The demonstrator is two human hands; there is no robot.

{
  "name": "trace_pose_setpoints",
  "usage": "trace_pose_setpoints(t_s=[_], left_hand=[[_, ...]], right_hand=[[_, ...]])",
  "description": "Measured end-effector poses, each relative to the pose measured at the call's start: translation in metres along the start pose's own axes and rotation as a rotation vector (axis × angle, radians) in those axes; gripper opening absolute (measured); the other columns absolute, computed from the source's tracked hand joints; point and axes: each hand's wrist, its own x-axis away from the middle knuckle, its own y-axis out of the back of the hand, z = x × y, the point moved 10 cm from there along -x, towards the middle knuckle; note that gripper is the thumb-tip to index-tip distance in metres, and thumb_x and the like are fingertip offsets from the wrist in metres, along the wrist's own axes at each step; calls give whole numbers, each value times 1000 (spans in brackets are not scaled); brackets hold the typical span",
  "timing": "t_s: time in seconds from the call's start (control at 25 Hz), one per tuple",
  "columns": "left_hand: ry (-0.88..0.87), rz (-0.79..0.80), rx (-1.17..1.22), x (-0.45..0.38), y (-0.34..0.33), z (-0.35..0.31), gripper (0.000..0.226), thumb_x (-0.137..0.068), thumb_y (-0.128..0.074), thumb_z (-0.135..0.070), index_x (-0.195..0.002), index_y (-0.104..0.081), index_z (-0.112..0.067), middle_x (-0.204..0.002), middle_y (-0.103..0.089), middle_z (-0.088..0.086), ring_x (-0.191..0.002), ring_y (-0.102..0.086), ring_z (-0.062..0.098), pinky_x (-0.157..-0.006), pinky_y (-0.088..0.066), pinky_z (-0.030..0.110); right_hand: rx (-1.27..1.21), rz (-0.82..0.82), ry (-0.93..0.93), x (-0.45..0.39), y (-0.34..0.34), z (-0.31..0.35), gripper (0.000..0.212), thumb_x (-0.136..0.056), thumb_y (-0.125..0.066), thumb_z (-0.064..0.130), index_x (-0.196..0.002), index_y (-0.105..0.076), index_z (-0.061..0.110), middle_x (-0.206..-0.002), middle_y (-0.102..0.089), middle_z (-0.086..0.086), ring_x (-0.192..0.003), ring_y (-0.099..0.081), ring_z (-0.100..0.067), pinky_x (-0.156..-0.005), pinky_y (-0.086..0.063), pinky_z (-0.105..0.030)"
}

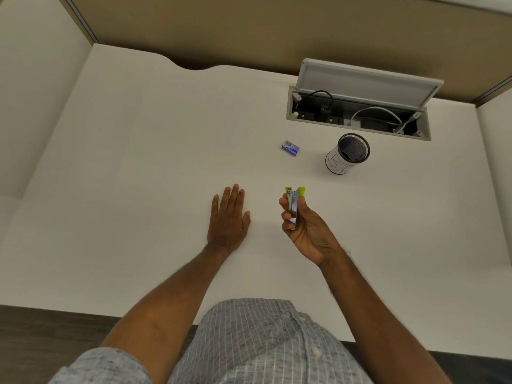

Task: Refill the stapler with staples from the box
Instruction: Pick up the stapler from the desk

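My right hand (pixel 307 228) holds a small stapler (pixel 293 202) with a metal body and lime-green tips, lifted above the white desk (pixel 138 162). Its green ends point away from me and look parted. A small blue staple box (pixel 290 148) lies on the desk beyond the stapler, with some staples showing at its far end. My left hand (pixel 228 220) rests flat on the desk, palm down, fingers together, holding nothing, a hand's width left of the stapler.
A mesh pen cup (pixel 347 153) with a white paper label stands right of the staple box. Behind it a cable hatch (pixel 360 112) in the desk stands open, lid up, with cables inside. A tan partition runs along the back.
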Motion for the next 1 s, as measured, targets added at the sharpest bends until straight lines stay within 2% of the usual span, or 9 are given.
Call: trace_pose_setpoints(t_s=[0.48, 0.84, 1.0], left_hand=[[2, 11, -1, 0, -2, 2, 62, -101, -31, -38, -156, -23, -11, -165, -19, 10, -153, -15, 28, -122, -16, 52], [-1, 4, -17, 0, -1, 1, 62, -101, -31, -38, -156, -22, -11, -165, -19, 10, -153, -15, 27, -123, -16, 52], [3, -3, -21, -1, -1, 1, 61, -101, -33, -37, -156, -24, -12, -165, -19, 9, -153, -15, 27, -121, -18, 52]], right_hand=[[38, -37, 33, 3, -3, 4, 39, -93, -54, 32, -122, -61, 7, -106, -71, -8, -68, -62, -9, -55, -51, -18], [75, -64, 40, 5, -6, 5, 34, -91, -56, 30, -115, -65, 8, -100, -71, -6, -68, -61, -9, -54, -51, -17], [39, -68, 26, 5, -3, 3, 40, -94, -53, 32, -123, -62, 6, -107, -72, -9, -71, -65, -10, -57, -54, -18]])
